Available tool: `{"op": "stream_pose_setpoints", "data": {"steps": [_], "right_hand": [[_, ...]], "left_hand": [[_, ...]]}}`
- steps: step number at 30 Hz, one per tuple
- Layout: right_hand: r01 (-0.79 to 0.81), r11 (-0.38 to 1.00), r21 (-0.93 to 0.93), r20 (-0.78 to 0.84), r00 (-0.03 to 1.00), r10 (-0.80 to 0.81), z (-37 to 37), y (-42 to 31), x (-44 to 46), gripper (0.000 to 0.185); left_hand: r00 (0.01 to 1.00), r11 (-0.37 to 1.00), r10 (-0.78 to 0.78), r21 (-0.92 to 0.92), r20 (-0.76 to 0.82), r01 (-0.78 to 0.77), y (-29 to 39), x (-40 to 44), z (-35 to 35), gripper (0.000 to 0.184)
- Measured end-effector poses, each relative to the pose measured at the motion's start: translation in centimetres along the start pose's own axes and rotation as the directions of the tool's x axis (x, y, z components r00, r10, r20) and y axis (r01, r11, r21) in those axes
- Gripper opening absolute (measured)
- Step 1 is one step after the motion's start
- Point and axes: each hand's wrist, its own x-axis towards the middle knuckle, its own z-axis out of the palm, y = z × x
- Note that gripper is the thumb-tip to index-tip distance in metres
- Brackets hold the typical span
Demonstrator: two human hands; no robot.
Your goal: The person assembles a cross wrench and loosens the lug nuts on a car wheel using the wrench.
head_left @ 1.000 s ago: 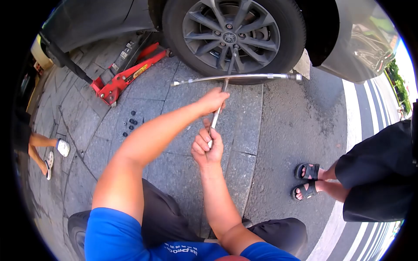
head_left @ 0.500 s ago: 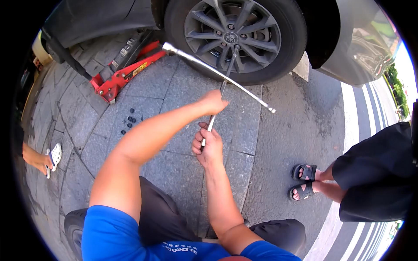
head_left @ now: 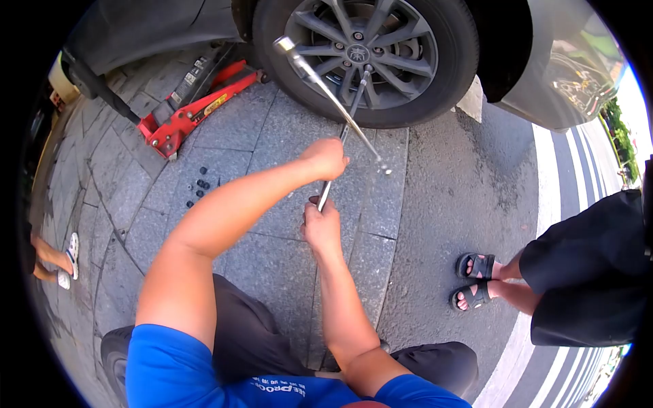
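A silver cross wrench (head_left: 325, 91) reaches from my hands to the car wheel (head_left: 264, 61), its far end at a lug position just below the hub centre. My left hand (head_left: 325, 160) is closed round the shaft below the crossing of the bars. Nearer my body, my right hand (head_left: 321, 223) is wrapped round the shaft's near end. The crossbar slants from upper left, over the tyre, to lower right, above the paving. Several small black pieces (head_left: 203, 183) lie on the stone paving left of my hands.
A red floor jack (head_left: 183, 126) stands at the car's side, upper left. On the right, a person in black shorts (head_left: 588, 265) and sandals (head_left: 476, 266) stands on the asphalt. Another person's white shoe (head_left: 73, 255) shows at the far left. Behind my left leg is a small wheel (head_left: 117, 360).
The crossbar has turned clockwise from nearly level to a steep slant. My hands remain on the shaft and have shifted slightly. The person at the far left has moved their feet.
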Motion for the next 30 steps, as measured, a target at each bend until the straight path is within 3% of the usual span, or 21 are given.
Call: {"op": "stream_pose_setpoints", "data": {"steps": [2,3,4,5,6,7,9,10,11,13,14,15,16,18,19,21,22,23,25,28,30], "right_hand": [[0.151,0.909,-0.388,-0.073,0.978,-0.193,-0.8,1.6,0.4,0.025],[0.073,0.993,0.095,0.078,0.994,-0.080,-0.4,0.3,-0.7,0.027],[-0.098,0.841,0.533,0.263,0.963,-0.055,0.1,-1.2,-1.8,0.029],[-0.320,0.496,0.808,0.429,0.895,-0.122,0.3,-2.0,-2.2,0.030],[-0.417,0.344,0.841,0.503,0.836,-0.218,0.4,-1.3,-2.0,0.032],[-0.416,0.340,0.844,0.502,0.836,-0.222,0.2,-0.9,-1.6,0.032],[-0.372,0.409,0.834,0.450,0.886,-0.111,0.5,-1.2,-1.7,0.024],[-0.238,0.778,0.581,0.274,0.958,0.088,0.7,-1.4,-1.7,0.016],[-0.234,0.779,0.582,0.270,0.959,0.086,0.7,-1.0,-1.4,0.016],[0.080,0.968,-0.240,-0.129,0.985,-0.114,0.8,0.2,-0.5,0.011],[-0.019,0.999,-0.048,-0.062,0.998,0.016,1.0,-1.9,-1.9,0.022],[-0.021,0.999,-0.049,-0.069,0.997,0.018,0.6,-1.8,-2.0,0.022],[-0.084,0.891,0.445,0.189,0.982,-0.002,0.3,-1.8,-2.0,0.024],[-0.320,0.357,0.878,0.408,0.889,-0.206,0.7,-1.9,-2.1,0.030],[-0.314,0.355,0.880,0.404,0.889,-0.214,0.5,-1.6,-1.9,0.030],[-0.425,0.221,0.878,0.473,0.838,-0.271,0.3,-1.6,-1.4,0.033],[-0.271,0.552,0.789,0.417,0.895,-0.157,-0.2,-1.7,-1.5,0.036],[-0.267,0.553,0.789,0.419,0.892,-0.168,0.2,-2.1,-1.3,0.036],[-0.060,0.998,0.001,-0.067,0.996,0.060,1.0,-2.4,-1.1,0.035],[-0.051,0.955,0.292,0.077,0.997,0.030,-0.3,-2.6,-1.5,0.030],[-0.204,0.639,0.742,0.349,0.931,-0.108,-1.2,-2.0,-1.4,0.026]], "left_hand": [[0.989,0.970,-0.149,-0.196,-0.019,0.143,-0.4,0.6,1.6,0.037],[0.988,0.969,-0.150,-0.198,-0.016,0.144,0.2,0.1,0.6,0.037],[0.942,0.674,-0.258,-0.659,0.214,0.334,0.5,-0.2,-0.7,0.039],[0.866,0.158,-0.211,-0.858,0.454,0.489,1.2,-0.4,-2.3,0.041],[0.845,0.125,-0.241,-0.848,0.477,0.515,2.3,-0.6,-2.9,0.043],[0.845,0.131,-0.240,-0.847,0.478,0.516,2.6,-0.6,-2.9,0.043],[0.986,0.953,-0.161,-0.252,0.047,0.168,3.1,-0.8,-2.8,0.041],[0.976,0.974,-0.177,-0.123,0.123,0.192,2.7,-0.8,-3.2,0.041],[0.977,0.974,-0.173,-0.125,0.124,0.188,2.5,-1.0,-3.5,0.041],[0.991,0.999,-0.051,0.019,0.122,0.049,2.2,-1.4,-3.8,0.040],[0.991,0.999,-0.048,0.015,0.127,0.046,1.8,-1.2,-3.5,0.040],[0.957,0.868,-0.164,-0.426,0.238,0.254,1.4,-0.8,-3.2,0.038],[0.900,0.517,-0.209,-0.738,0.382,0.433,1.2,-0.4,-3.0,0.037],[0.892,0.378,-0.182,-0.808,0.413,0.451,2.8,-0.8,-3.7,0.036],[0.879,0.230,-0.156,-0.849,0.450,0.475,3.5,-1.0,-4.1,0.036],[0.883,0.484,-0.199,-0.741,0.425,0.466,3.6,-0.6,-3.9,0.041],[0.945,0.844,-0.185,-0.450,0.270,0.293,3.4,-0.8,-4.0,0.043],[0.987,0.995,-0.092,-0.023,0.133,0.096,3.5,-0.9,-4.4,0.046],[0.964,0.991,-0.120,-0.033,0.238,0.132,3.3,-0.9,-5.1,0.050],[0.986,0.991,-0.087,-0.087,0.141,0.099,1.4,-0.4,-2.3,0.040],[0.885,0.356,-0.167,-0.810,0.435,0.466,1.4,-0.4,-2.7,0.029]]}}
